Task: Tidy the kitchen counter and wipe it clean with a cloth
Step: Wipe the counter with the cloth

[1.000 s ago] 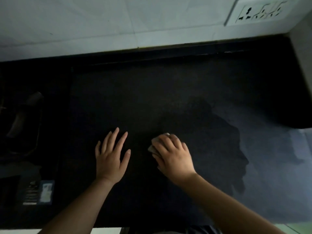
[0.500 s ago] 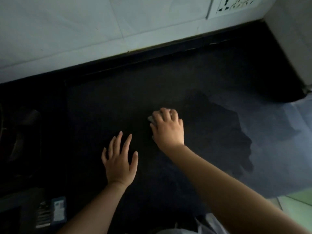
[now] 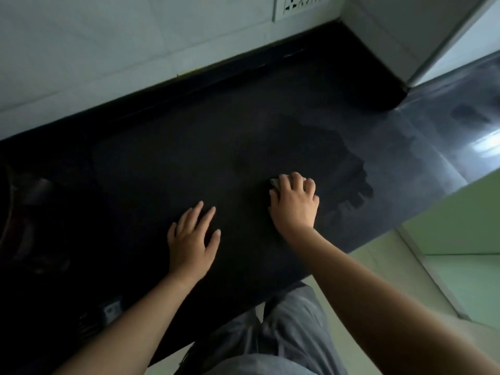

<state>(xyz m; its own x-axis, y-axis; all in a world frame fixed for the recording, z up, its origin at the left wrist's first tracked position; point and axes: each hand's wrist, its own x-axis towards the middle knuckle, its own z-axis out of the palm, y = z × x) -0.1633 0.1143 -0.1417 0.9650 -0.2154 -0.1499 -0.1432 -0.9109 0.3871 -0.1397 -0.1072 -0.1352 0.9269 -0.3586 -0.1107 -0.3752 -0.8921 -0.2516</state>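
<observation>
— Cloth point(image 3: 273, 183) sits bunched under my right hand point(image 3: 295, 205), mid-counter point(image 3: 167, 163)?
— Yes, fingers curled over it; soft and limp, I'd press from above. My left hand point(image 3: 192, 239) lies flat, splayed, empty.

The worktop point(image 3: 216, 136) is dark, smooth stone, shiny and wet-looking at the right of the frame. The wall point(image 3: 108, 50) at the top has smooth pale tiles. The trousers point(image 3: 284, 328) are grey cloth.
</observation>
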